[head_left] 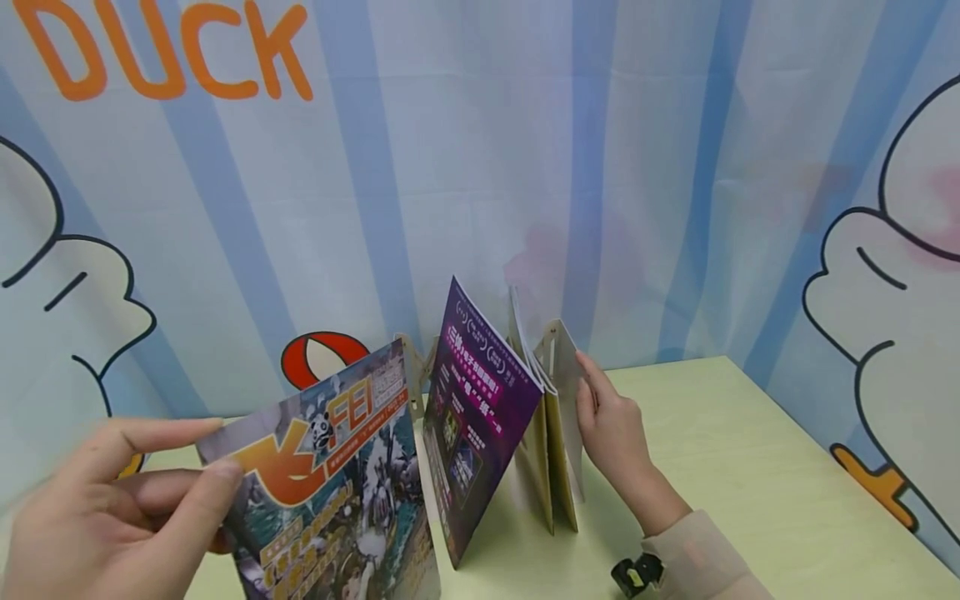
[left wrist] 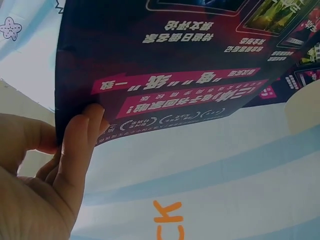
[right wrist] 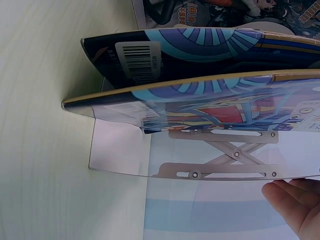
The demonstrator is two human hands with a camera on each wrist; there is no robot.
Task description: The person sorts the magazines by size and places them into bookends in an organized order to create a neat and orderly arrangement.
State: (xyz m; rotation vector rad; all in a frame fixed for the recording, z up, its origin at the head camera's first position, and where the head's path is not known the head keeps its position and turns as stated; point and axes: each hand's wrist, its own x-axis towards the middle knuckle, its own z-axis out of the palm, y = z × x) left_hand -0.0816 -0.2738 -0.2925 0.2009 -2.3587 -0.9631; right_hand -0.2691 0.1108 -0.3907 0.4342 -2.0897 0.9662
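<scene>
My left hand (head_left: 112, 508) pinches the upper corner of a magazine (head_left: 352, 483) with "FEI" on its colourful cover. In the left wrist view the purple back of this magazine (left wrist: 175, 60) shows. To its right a second magazine with a purple cover (head_left: 480, 417) leans at a slant in an expandable book rack. The rack has clear end panels (head_left: 572, 408) and a scissor-like metal link (right wrist: 236, 154). My right hand (head_left: 618, 429) holds the edge of its right panel, thumb and fingers on either side.
Two brown-edged books (right wrist: 200, 82), one with a barcode, stand inside the rack by the right panel. The pale wooden table (head_left: 735, 467) meets a striped curtain (head_left: 487, 167) with duck drawings behind. A black band (head_left: 637, 575) is at the right sleeve.
</scene>
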